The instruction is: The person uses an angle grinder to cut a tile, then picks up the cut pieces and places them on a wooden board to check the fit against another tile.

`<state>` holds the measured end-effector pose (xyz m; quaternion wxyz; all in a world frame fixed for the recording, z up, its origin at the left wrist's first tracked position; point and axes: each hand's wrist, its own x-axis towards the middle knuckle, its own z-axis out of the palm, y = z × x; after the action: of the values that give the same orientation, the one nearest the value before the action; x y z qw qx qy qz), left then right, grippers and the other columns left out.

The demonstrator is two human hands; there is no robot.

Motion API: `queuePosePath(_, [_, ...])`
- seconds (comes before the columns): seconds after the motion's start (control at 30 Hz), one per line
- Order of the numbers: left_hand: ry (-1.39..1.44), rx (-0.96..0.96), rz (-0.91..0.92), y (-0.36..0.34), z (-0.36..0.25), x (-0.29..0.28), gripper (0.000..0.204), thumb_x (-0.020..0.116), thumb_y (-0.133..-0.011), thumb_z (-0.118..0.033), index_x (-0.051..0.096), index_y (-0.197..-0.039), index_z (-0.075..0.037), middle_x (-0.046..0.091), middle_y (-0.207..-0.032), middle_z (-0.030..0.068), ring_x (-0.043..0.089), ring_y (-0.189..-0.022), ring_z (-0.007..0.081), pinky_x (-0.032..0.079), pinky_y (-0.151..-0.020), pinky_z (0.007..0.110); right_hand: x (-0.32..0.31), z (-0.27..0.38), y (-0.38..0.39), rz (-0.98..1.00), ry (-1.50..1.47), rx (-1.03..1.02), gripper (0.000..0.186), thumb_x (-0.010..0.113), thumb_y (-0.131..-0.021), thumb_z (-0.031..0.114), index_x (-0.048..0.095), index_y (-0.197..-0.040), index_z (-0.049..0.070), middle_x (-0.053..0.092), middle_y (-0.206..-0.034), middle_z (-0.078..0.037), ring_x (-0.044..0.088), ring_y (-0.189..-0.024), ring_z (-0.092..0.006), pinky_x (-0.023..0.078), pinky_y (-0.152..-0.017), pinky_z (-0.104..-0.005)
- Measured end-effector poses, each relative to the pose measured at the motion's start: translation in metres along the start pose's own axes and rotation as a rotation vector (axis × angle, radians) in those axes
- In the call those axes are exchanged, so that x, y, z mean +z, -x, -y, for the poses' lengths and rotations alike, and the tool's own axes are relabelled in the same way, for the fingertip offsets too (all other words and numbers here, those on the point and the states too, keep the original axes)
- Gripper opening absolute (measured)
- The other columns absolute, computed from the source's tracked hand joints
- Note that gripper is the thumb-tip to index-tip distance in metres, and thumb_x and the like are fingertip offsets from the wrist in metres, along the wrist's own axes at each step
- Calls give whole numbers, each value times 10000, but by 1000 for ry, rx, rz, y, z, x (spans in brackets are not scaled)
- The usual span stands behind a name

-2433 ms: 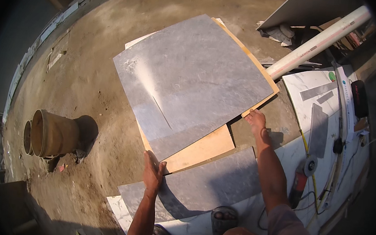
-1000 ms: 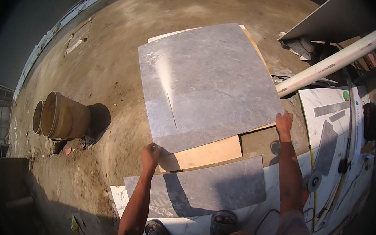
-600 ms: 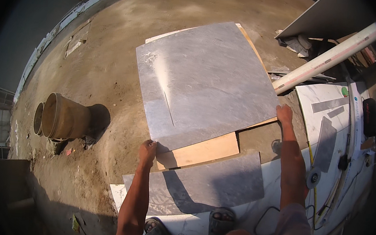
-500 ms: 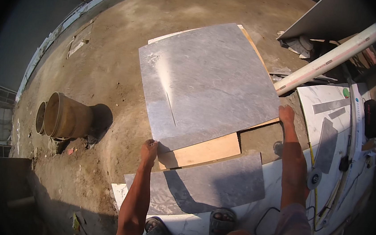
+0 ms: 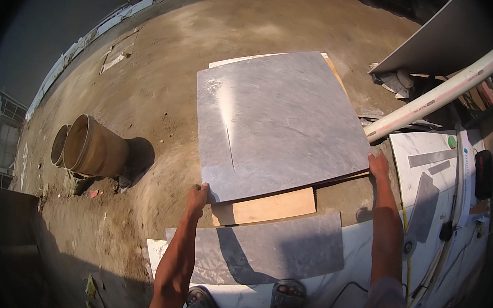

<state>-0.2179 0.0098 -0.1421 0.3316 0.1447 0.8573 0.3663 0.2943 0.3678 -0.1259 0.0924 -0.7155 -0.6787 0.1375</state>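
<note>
Brown ground [image 5: 163,97] spreads behind a big gray tile [image 5: 287,125] in the sun.
Right hand [image 5: 379,165] has gone from the tan board [image 5: 333,69] underneath to gripping the tile's near right corner; left hand [image 5: 197,199] grips the near left one, so both near corners are held.

Both bare forearms reach forward, set well apart. The left hand [image 5: 197,198] is clenched, its thumb uppermost; the right hand [image 5: 379,167], farther forward, grips with bent fingers, its forearm [image 5: 388,228] nearly straight ahead.
</note>
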Motion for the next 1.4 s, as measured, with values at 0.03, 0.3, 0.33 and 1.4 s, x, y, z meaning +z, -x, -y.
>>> queuePosePath(0.03, [53, -8, 52, 0, -1, -8, 417, 584, -905, -318, 599, -949, 96, 628, -856, 170, 588, -731, 203, 467, -643, 363, 0, 0, 0, 2, -9, -17, 588, 566, -877, 384, 525, -1186, -114, 546, -1189, -333, 514, -1155, -438, 396, -984, -465])
queuePosePath(0.3, [32, 24, 191, 28, 0, -35, 370, 565, -924, -274, 572, -870, 93, 591, -770, 127, 552, -675, 182, 448, -586, 355, -13, -26, 0, 80, -65, -22, 624, 590, -881, 377, 492, -1175, -164, 535, -1165, -374, 529, -1134, -459, 412, -967, -450])
queuePosePath(0.33, [59, 31, 227, 33, 3, -34, 355, 554, -929, -266, 570, -872, 84, 579, -766, 108, 543, -661, 173, 444, -581, 346, -15, -35, 6, 82, -75, -36, 607, 589, -882, 370, 504, -1157, -164, 537, -1161, -374, 530, -1134, -459, 415, -961, -449])
queuePosePath(1.4, [375, -34, 434, 141, -165, -136, 540, 587, -883, -304, 446, -1330, -36, 483, -1293, 32, 373, -1220, 188, 209, -997, 613, -175, 32, 51, 238, -1988, 88, 150, 598, -890, 141, 549, -982, 33, 628, -932, -72, 611, -776, -172, 492, -637, -268])
